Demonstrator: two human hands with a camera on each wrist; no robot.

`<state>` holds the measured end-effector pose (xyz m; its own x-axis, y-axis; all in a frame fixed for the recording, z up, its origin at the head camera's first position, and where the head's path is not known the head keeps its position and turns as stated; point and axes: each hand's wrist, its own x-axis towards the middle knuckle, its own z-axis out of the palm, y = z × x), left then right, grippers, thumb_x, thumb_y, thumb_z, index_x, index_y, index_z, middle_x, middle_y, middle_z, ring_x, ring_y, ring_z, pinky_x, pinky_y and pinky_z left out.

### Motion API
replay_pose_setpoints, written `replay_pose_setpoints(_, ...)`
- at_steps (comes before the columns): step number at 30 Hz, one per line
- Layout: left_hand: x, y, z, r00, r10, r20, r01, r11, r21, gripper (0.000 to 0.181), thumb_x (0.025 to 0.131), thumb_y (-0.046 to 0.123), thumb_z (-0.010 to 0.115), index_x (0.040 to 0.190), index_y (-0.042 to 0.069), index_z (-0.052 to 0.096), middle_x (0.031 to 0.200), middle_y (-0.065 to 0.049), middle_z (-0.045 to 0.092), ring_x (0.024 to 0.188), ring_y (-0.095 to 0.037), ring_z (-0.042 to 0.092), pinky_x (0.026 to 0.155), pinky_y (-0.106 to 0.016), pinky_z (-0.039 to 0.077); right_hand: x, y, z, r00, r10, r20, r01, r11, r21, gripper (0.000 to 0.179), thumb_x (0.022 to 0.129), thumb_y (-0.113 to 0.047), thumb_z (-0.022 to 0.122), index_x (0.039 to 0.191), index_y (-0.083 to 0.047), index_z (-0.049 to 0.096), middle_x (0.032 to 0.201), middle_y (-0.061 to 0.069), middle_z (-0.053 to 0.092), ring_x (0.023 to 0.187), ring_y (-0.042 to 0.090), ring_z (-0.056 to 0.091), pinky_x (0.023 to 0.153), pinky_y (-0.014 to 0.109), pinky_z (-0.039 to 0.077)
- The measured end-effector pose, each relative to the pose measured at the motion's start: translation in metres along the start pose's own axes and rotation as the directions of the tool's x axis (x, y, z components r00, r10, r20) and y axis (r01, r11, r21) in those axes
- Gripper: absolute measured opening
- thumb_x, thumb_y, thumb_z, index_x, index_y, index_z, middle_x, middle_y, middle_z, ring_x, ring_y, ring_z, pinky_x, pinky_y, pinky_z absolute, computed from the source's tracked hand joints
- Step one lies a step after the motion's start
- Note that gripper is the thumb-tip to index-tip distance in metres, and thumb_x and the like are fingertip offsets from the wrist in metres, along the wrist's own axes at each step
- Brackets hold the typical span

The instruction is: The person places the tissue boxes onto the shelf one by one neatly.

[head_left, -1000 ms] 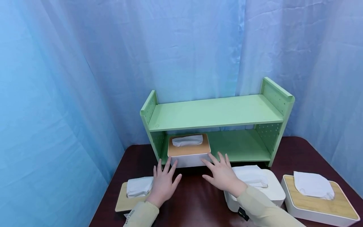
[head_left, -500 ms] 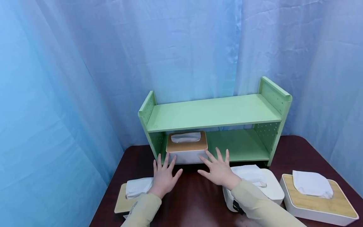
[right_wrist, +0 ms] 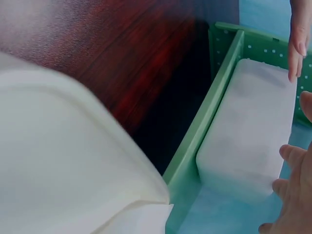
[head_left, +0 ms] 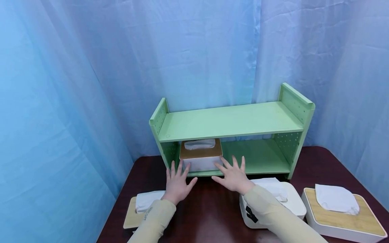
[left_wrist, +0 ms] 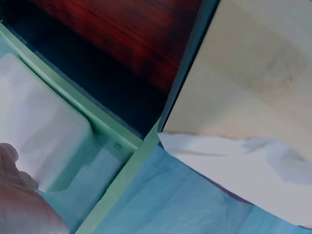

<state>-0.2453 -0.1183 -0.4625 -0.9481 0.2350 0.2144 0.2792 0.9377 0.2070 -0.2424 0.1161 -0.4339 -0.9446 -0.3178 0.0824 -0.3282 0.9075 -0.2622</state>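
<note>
A tissue box (head_left: 201, 164) with white sides and a brown lid stands on the lower left of the green shelf (head_left: 231, 121), a white tissue lying in its slot. My left hand (head_left: 177, 185) is spread at the left of its front face, with straight fingers. At the right front corner, my right hand (head_left: 234, 177) also has its fingers spread, fingertips right at the box. In the right wrist view, fingertips of both hands meet the edge of the white front (right_wrist: 248, 126). The left wrist view shows part of the left hand (left_wrist: 22, 204) beside the same box (left_wrist: 44, 126).
A tissue box with a light wooden lid (head_left: 131, 216) sits by the left forearm. An all-white tissue box (head_left: 294, 199) is partly behind the right sleeve, and a wood-topped white one (head_left: 334, 219) stands farther right. Blue curtains (head_left: 206, 50) hang behind the dark table (head_left: 209, 216).
The brown-lidded tissue box has slid back into the shelf, so the shelf's front edge now shows before it. Both hands have moved forward with it, fingers still spread.
</note>
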Motion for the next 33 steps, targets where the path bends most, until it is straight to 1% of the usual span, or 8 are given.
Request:
replay_pose_setpoints(7,0.008,-0.002,-0.003,1.0,0.0,0.025,-0.001,0.999,0.038,0.065,0.094,0.056,0.043,0.147,0.019,0.037,0.157,-0.011,0.02,0.144,-0.043,0.009,0.112,-0.062,0.008,0.009,0.001,0.0,0.999,0.024,0.032,-0.024,1.0,0.009,0.064,0.094,-0.054,0.046,0.148,-0.022,0.034,0.156,0.01,0.024,0.139,0.053,0.009,0.104,0.07,-0.01)
replay_pose_setpoints(12,0.013,-0.003,-0.003,0.999,-0.013,0.033,0.011,0.999,0.046,0.064,0.094,0.055,0.044,0.147,0.02,0.036,0.157,-0.011,0.02,0.144,-0.043,0.008,0.113,-0.061,0.007,0.015,0.004,0.005,1.0,0.014,0.011,-0.014,1.0,0.004,0.065,0.093,-0.055,0.046,0.148,-0.023,0.033,0.156,0.011,0.025,0.139,0.054,0.011,0.104,0.07,-0.01)
replay_pose_setpoints(16,0.018,-0.003,-0.001,0.999,-0.023,0.036,0.021,0.997,0.071,0.065,0.094,0.057,0.043,0.148,0.021,0.036,0.158,-0.01,0.02,0.144,-0.042,0.009,0.113,-0.06,0.007,0.018,0.008,0.009,1.0,0.011,-0.009,-0.011,1.0,-0.005,0.066,0.092,-0.058,0.045,0.148,-0.026,0.033,0.156,0.008,0.025,0.139,0.053,0.012,0.104,0.071,-0.01)
replay_pose_setpoints(20,0.021,-0.003,0.001,0.998,-0.033,0.044,0.029,0.995,0.094,0.066,0.093,0.059,0.041,0.148,0.022,0.035,0.158,-0.01,0.019,0.144,-0.042,0.01,0.113,-0.059,0.007,0.02,0.01,0.01,1.0,0.013,-0.009,-0.013,1.0,-0.013,0.066,0.093,-0.058,0.045,0.149,-0.026,0.033,0.157,0.007,0.024,0.139,0.052,0.012,0.104,0.071,-0.009)
replay_pose_setpoints(27,0.024,-0.003,0.005,0.998,-0.044,0.044,0.039,0.995,0.092,0.066,0.094,0.06,0.038,0.149,0.023,0.033,0.159,-0.009,0.017,0.144,-0.041,0.008,0.113,-0.06,0.007,0.018,0.01,0.009,1.0,0.005,-0.022,-0.005,1.0,0.013,0.064,0.094,-0.054,0.046,0.149,-0.022,0.033,0.157,0.009,0.023,0.139,0.053,0.011,0.103,0.072,-0.009)
replay_pose_setpoints(30,0.024,-0.003,0.006,0.998,-0.042,0.046,0.038,0.996,0.082,0.065,0.095,0.059,0.036,0.149,0.024,0.032,0.159,-0.01,0.015,0.145,-0.04,0.006,0.113,-0.06,0.007,0.017,0.01,0.01,0.999,0.004,-0.032,-0.003,1.0,0.016,0.064,0.094,-0.054,0.046,0.149,-0.023,0.033,0.157,0.009,0.024,0.139,0.052,0.011,0.104,0.071,-0.009)
replay_pose_setpoints(33,0.023,-0.004,0.006,0.999,-0.036,0.04,0.032,0.997,0.075,0.064,0.096,0.057,0.037,0.149,0.023,0.031,0.159,-0.011,0.015,0.145,-0.04,0.008,0.113,-0.06,0.007,0.017,0.01,0.01,0.999,0.002,-0.042,-0.002,1.0,0.008,0.064,0.093,-0.054,0.047,0.148,-0.024,0.034,0.156,0.011,0.026,0.139,0.052,0.012,0.104,0.071,-0.008)
